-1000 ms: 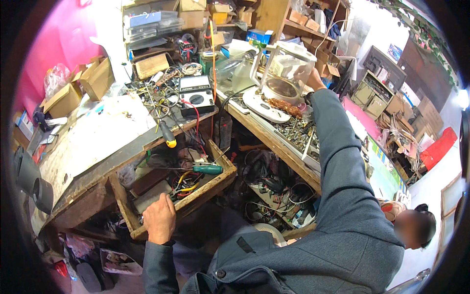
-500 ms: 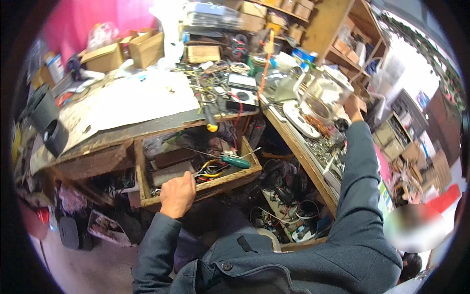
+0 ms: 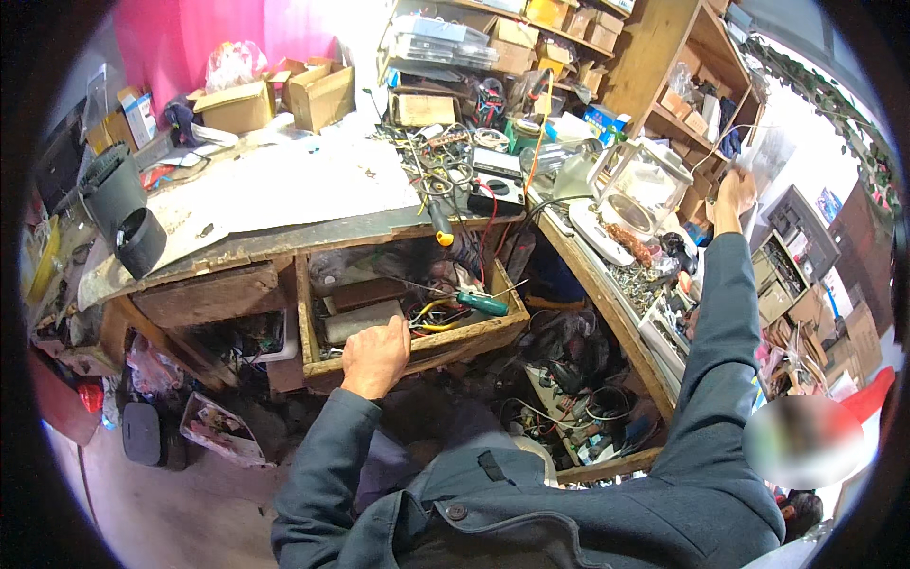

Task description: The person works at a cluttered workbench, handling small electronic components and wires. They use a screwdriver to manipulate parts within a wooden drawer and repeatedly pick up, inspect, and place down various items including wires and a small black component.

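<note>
My left hand (image 3: 377, 356) is curled over the front edge of an open wooden drawer (image 3: 474, 339), which holds tools, wires and a green-handled screwdriver (image 3: 482, 302). My right hand (image 3: 735, 197) is raised at the far right of the benches, fingers bent round something I cannot make out, beside the shelving. Just left of it are a clear appliance jug with a white frame (image 3: 654, 180) and a white base (image 3: 607, 242). A meter (image 3: 495, 192) with red leads and a yellow-tipped screwdriver (image 3: 438, 223) lie on the cluttered left bench.
A paper-covered worktop (image 3: 284, 190) bears boxes (image 3: 237, 109) and black cylinders (image 3: 137, 242). Shelves (image 3: 630, 66) stand behind. A bin of cables (image 3: 569, 408) sits under the right bench (image 3: 607, 313). Another person (image 3: 801, 512) is partly visible at lower right.
My right hand has moved up and away from beside the jug toward the shelving. My left hand remains at the drawer edge. The view has swung, shifting the benches rightward in the picture.
</note>
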`<state>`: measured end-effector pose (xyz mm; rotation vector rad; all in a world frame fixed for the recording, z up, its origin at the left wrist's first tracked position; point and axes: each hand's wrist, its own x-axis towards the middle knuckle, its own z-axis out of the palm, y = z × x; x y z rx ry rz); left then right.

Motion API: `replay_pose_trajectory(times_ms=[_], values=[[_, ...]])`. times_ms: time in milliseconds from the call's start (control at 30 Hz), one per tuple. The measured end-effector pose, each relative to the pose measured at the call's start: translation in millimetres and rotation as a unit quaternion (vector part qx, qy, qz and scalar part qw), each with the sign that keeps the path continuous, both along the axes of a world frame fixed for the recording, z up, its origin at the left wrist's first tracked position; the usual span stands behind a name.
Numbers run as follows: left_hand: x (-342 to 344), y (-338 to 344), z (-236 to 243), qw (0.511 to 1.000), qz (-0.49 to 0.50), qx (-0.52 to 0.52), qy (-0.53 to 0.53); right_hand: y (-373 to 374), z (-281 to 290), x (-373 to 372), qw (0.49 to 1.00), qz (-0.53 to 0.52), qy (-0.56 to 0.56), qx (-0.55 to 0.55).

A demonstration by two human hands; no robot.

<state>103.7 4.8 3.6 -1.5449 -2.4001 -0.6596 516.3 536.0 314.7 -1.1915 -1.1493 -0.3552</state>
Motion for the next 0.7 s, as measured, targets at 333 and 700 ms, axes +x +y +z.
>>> replay_pose_trajectory(times_ms=[333, 700], values=[[-18.9, -9.6, 15.6, 0.997, 0.013, 0.018, -0.073, -157.3, 6.0, -205.3, 0.79, 0.502, -0.345, -0.064], [-30.0, -23.9, 3.1, 0.985, 0.054, 0.102, -0.124, -245.4, -140.8, -374.0, 0.649, 0.403, -0.645, 0.014]])
